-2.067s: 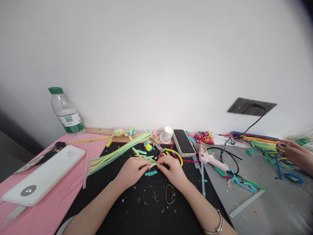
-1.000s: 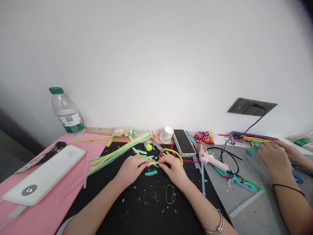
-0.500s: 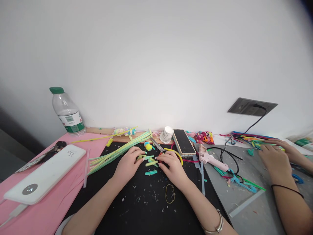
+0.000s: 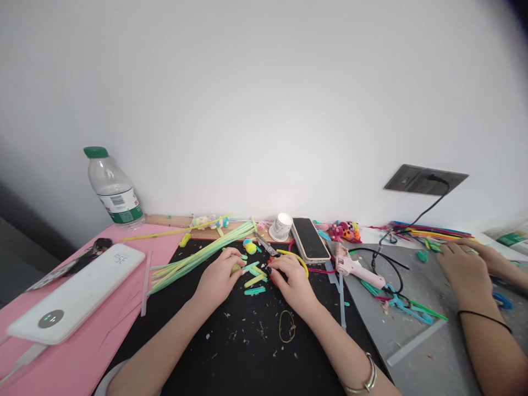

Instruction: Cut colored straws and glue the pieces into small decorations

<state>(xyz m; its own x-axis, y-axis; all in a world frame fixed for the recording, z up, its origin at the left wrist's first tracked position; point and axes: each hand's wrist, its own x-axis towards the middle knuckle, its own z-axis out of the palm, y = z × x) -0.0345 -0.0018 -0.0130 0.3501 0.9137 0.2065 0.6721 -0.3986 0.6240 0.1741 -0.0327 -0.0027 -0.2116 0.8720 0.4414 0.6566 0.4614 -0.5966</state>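
Short green and yellow pipe-cleaner pieces lie on the black mat between my hands. My left hand is curled, its fingertips pinched around a short green pipe-cleaner piece, partly hidden. With bent fingers, my right hand closes over the red handles of a pair of scissors; the blades point away toward the wall. A small yellow and blue fuzzy piece sits just beyond the cut pieces. Left of my left hand runs a bundle of long green and yellow pipe cleaners.
A paper cup, a phone and a pink glue gun stand behind and right. On the left are a power bank and a bottle. A co-worker's hands work at the far right.
My right hand has shifted slightly, and more of the red handles shows beneath its fingers. My left fingers have drawn a little closer together. The cut pieces have moved slightly.
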